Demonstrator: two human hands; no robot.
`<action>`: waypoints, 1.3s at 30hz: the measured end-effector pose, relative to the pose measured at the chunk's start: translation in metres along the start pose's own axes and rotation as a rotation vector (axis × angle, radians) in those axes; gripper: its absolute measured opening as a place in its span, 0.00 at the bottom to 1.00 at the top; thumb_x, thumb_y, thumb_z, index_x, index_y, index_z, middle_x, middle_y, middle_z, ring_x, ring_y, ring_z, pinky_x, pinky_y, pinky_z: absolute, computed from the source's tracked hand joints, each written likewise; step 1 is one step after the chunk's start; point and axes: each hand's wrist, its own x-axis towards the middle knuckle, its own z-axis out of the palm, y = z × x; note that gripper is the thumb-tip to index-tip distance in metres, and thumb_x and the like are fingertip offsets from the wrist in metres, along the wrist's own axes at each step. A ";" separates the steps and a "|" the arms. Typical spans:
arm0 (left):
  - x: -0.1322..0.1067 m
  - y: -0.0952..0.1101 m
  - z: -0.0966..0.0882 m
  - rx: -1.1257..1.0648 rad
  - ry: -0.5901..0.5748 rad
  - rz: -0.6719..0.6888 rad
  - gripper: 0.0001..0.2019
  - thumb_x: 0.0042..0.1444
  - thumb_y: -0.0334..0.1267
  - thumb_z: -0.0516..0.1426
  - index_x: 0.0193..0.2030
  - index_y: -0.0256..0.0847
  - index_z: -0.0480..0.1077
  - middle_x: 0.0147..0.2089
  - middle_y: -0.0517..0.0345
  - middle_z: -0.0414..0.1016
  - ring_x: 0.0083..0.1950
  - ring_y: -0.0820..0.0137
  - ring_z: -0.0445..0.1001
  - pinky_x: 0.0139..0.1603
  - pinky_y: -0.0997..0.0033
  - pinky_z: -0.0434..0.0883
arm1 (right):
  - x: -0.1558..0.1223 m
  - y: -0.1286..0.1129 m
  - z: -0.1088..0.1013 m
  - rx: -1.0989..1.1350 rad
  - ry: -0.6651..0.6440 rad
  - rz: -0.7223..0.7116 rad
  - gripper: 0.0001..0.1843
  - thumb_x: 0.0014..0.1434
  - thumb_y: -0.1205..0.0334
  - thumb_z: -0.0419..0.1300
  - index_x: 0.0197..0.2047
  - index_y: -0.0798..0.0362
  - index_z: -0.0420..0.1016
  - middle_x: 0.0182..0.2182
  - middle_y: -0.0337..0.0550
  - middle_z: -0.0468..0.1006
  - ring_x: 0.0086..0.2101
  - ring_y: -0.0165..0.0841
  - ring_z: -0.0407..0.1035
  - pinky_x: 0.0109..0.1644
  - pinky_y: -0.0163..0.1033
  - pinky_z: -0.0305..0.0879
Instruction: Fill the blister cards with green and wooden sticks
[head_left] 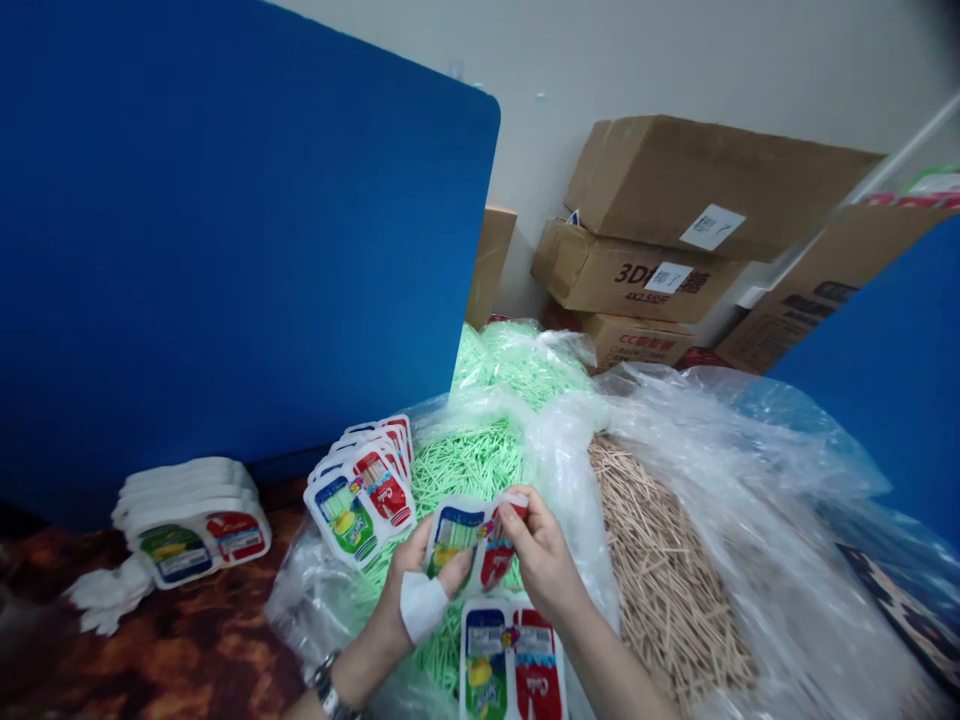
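Observation:
Between my hands is a small printed packet (459, 528) with a green-and-blue half and a red half; pale green sticks show in its blue side. My left hand (409, 590), with a white wrap round the thumb base, grips its left side. The fingers of my right hand (538, 545) pinch its red top corner. Just below lies another packet (513, 660) of the same kind, on a heap of thin green sticks (469, 460). To the left, a fanned pile of packets (364, 490) rests on the plastic. The heap of brown sticks (660, 560) is right of my right hand.
A stack of white-backed packets (193, 520) and crumpled white tissue (112, 590) lie on the brown patterned surface (187, 660). Clear plastic sheeting (787, 520) surrounds the sticks. A blue panel (240, 220) stands at left; cardboard boxes (675, 190) are stacked at the back right.

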 end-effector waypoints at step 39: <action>0.010 -0.075 -0.134 0.844 0.509 0.099 0.28 0.57 0.42 0.57 0.63 0.35 0.59 0.60 0.38 0.67 0.62 0.51 0.62 0.60 0.49 0.64 | 0.086 0.080 0.127 -0.561 -0.032 -0.331 0.21 0.62 0.54 0.53 0.56 0.52 0.63 0.48 0.52 0.71 0.49 0.42 0.66 0.54 0.49 0.64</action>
